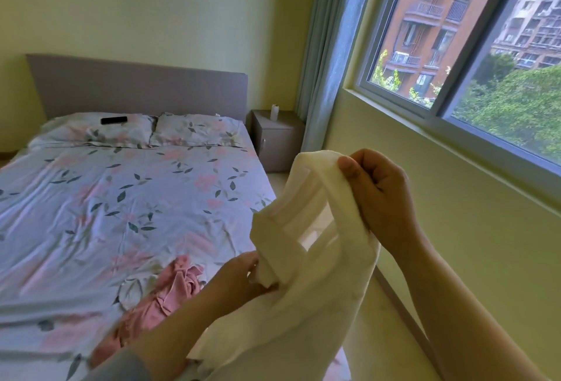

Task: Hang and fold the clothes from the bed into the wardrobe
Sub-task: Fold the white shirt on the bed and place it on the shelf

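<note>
A sheer white garment (306,298) hangs in the air in front of me, beside the bed's right edge. My right hand (379,195) pinches its upper end between thumb and fingers, raised at chest height. Lower down, my left hand (243,277) grips another fold of the same garment. A crumpled pink garment (161,298) lies on the floral bedsheet (121,204) near the foot of the bed, just left of my left forearm. The wardrobe is out of view.
Two floral pillows (194,131) lie at the grey headboard (136,86); a black phone (114,120) rests on the left one. A grey nightstand (277,140) with a small white bottle stands by the curtain. A window wall runs along the right, with a narrow floor strip beside the bed.
</note>
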`<action>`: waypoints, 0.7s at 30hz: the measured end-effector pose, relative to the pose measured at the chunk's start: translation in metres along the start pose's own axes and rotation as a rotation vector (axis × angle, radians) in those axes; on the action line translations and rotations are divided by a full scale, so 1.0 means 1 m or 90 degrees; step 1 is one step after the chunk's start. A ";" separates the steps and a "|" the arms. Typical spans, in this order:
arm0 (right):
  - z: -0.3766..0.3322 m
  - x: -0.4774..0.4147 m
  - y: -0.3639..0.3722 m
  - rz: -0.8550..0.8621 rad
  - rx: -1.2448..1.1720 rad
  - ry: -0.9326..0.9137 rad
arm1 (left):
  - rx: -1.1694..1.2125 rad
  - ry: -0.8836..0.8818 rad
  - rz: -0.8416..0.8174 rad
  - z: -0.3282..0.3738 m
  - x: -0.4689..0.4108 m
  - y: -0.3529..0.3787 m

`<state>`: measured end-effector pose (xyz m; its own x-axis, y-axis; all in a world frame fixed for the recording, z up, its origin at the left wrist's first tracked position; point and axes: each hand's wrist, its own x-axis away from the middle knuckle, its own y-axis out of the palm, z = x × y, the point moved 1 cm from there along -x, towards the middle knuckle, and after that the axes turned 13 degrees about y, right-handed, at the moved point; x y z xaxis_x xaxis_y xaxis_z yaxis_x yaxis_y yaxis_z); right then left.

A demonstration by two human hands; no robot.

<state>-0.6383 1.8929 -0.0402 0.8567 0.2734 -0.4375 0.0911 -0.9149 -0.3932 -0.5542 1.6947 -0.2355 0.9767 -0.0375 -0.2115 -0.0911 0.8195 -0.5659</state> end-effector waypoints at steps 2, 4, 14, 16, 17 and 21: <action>0.010 0.006 -0.022 -0.001 -0.003 0.002 | -0.021 -0.006 0.085 0.012 -0.003 0.016; 0.023 0.009 -0.048 0.024 -0.005 0.023 | 0.013 -0.008 0.126 0.023 0.000 0.018; 0.081 0.033 -0.115 0.055 0.059 0.125 | -0.064 0.041 0.140 0.067 0.043 -0.011; 0.087 0.045 -0.118 0.040 0.085 0.135 | -0.044 0.034 0.164 0.073 0.049 -0.015; 0.089 0.051 -0.118 0.032 0.099 0.140 | -0.033 0.024 0.173 0.075 0.053 -0.015; 0.104 0.079 -0.116 -0.008 0.134 0.174 | -0.048 -0.029 0.163 0.068 0.075 -0.003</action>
<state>-0.6334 2.0516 -0.1130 0.9632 0.1684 -0.2094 0.0203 -0.8226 -0.5682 -0.4675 1.7285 -0.1955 0.9278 0.1922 -0.3198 -0.3482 0.7539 -0.5571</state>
